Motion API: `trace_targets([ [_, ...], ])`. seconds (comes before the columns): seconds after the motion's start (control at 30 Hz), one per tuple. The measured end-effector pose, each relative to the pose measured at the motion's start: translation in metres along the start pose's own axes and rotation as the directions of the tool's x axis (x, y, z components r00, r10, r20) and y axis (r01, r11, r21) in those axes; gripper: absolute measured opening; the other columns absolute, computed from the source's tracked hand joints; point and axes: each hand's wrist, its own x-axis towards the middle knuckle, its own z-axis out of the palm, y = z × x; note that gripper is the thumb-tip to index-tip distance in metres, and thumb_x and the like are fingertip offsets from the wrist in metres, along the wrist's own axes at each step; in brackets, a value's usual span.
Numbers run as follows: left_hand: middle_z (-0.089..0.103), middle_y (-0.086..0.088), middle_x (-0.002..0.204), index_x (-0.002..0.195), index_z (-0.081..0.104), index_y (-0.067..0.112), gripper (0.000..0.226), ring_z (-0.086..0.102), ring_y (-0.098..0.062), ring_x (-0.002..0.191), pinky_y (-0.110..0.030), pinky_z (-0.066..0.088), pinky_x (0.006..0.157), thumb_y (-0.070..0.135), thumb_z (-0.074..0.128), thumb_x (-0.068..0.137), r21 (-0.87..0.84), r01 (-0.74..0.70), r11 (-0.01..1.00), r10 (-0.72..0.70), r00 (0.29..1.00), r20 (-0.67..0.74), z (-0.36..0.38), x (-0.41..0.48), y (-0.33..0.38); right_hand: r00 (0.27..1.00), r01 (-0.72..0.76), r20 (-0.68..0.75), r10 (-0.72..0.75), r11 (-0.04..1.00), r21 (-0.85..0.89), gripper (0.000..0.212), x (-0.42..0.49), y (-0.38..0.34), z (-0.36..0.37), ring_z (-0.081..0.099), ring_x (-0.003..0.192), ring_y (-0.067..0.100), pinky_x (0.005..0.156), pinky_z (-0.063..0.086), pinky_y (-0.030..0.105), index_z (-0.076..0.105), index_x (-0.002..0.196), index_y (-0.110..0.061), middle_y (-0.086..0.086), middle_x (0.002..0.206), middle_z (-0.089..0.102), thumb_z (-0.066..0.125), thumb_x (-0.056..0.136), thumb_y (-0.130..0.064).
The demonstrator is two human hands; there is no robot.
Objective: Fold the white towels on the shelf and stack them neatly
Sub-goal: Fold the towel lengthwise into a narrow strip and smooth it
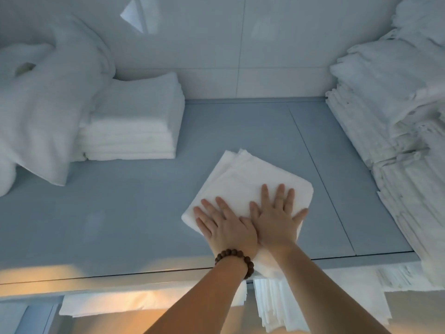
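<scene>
A folded white towel [243,179] lies on the grey-blue shelf [120,213], near its front edge. Both my hands rest flat on the towel's near half, side by side and touching. My left hand [226,227], with a brown bead bracelet at the wrist, has its fingers spread. My right hand [277,220] is also spread, palm down. Neither hand grips anything. A neat stack of folded white towels [134,121] stands at the back left of the shelf.
A loose heap of white cloth [43,104] fills the far left. A tall, rough pile of white linen [395,121] lines the right side. More white linen [272,307] sits on the level below the shelf's front edge. A glossy back wall [240,56] closes the shelf.
</scene>
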Motion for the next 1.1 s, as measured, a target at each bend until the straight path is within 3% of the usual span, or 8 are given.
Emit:
trace_targets([
  [0.07,-0.02,-0.017,0.154,0.15,-0.002,0.014,0.064,-0.021,-0.035,0.141,-0.045,-0.012,0.116,0.036,0.023,0.096,-0.068,-0.037,0.997,0.038,0.999,0.016,-0.012,-0.003,-0.001,0.993,0.114,-0.021,-0.116,0.992,-0.058,0.062,0.0,0.005,0.005,-0.023,0.142,0.026,0.108,-0.01,0.065,-0.014,0.147,-0.034,0.002,0.155,-0.023,0.008,0.094,-0.058],
  [0.13,-0.016,-0.011,0.156,0.151,0.005,0.018,0.058,-0.02,-0.03,0.142,-0.041,-0.014,0.116,0.033,0.024,0.098,-0.081,-0.175,0.981,0.172,0.984,-0.04,-0.021,0.003,-0.005,0.964,0.261,-0.018,-0.265,0.958,-0.122,0.062,0.006,0.009,0.005,-0.023,0.142,0.022,0.109,-0.012,0.063,-0.017,0.145,-0.036,-0.003,0.152,-0.026,0.003,0.092,-0.061],
  [0.27,-0.007,-0.003,0.159,0.15,0.012,0.022,0.052,-0.015,-0.023,0.144,-0.039,-0.011,0.117,0.026,0.022,0.099,0.074,-0.418,0.906,0.422,0.905,-0.053,-0.022,0.031,-0.018,0.866,0.499,0.088,-0.492,0.844,-0.198,0.063,0.023,0.016,-0.009,-0.022,0.143,0.017,0.112,-0.01,0.059,-0.013,0.145,-0.041,-0.005,0.157,-0.018,-0.009,0.087,-0.064],
  [0.37,-0.008,0.0,0.159,0.151,0.004,0.026,0.055,-0.014,-0.022,0.145,-0.04,-0.009,0.117,0.033,0.006,0.096,0.215,-0.469,0.857,0.48,0.877,0.002,-0.012,0.036,-0.033,0.92,0.388,0.041,-0.389,0.894,-0.225,0.063,0.01,0.009,-0.007,-0.021,0.143,0.021,0.11,-0.012,0.061,-0.009,0.147,-0.038,-0.004,0.157,-0.017,-0.012,0.086,-0.054],
  [0.47,-0.008,0.003,0.158,0.15,0.002,0.03,0.068,-0.014,-0.021,0.145,-0.042,-0.009,0.117,0.042,-0.008,0.083,0.245,-0.473,0.846,0.492,0.871,-0.017,-0.007,0.033,-0.038,0.953,0.296,-0.01,-0.304,0.934,-0.201,0.059,-0.017,0.004,0.008,-0.025,0.142,0.021,0.11,-0.01,0.062,-0.015,0.146,-0.035,-0.003,0.156,-0.021,-0.007,0.09,-0.05],
  [0.67,-0.009,0.005,0.158,0.15,-0.003,0.033,0.067,-0.015,-0.019,0.144,-0.042,-0.006,0.118,0.049,-0.006,0.084,0.261,-0.465,0.846,0.485,0.875,-0.012,-0.007,0.032,-0.046,0.931,0.362,0.019,-0.365,0.916,-0.173,0.065,-0.004,0.024,0.0,-0.018,0.143,0.012,0.116,-0.004,0.052,-0.012,0.145,-0.042,-0.009,0.157,-0.017,-0.008,0.083,-0.063],
  [0.8,-0.009,0.005,0.158,0.15,-0.003,0.033,0.064,-0.014,-0.019,0.145,-0.042,-0.006,0.118,0.05,-0.001,0.088,0.263,-0.448,0.855,0.468,0.884,-0.015,-0.01,0.031,-0.049,0.939,0.342,0.016,-0.343,0.929,-0.141,0.076,0.008,0.021,-0.004,-0.018,0.144,0.016,0.117,0.002,0.05,-0.007,0.146,-0.042,-0.007,0.157,-0.016,-0.011,0.075,-0.066],
  [1.1,-0.013,0.011,0.156,0.148,-0.006,0.039,0.065,-0.019,-0.014,0.143,-0.038,-0.01,0.117,0.057,-0.006,0.086,0.286,-0.413,0.864,0.44,0.897,-0.033,-0.044,0.045,-0.122,0.904,0.426,0.093,-0.417,0.897,-0.117,0.082,-0.021,-0.055,0.017,-0.031,0.139,0.027,0.113,-0.007,0.058,-0.014,0.144,-0.043,-0.007,0.152,-0.027,-0.011,0.071,-0.078],
])
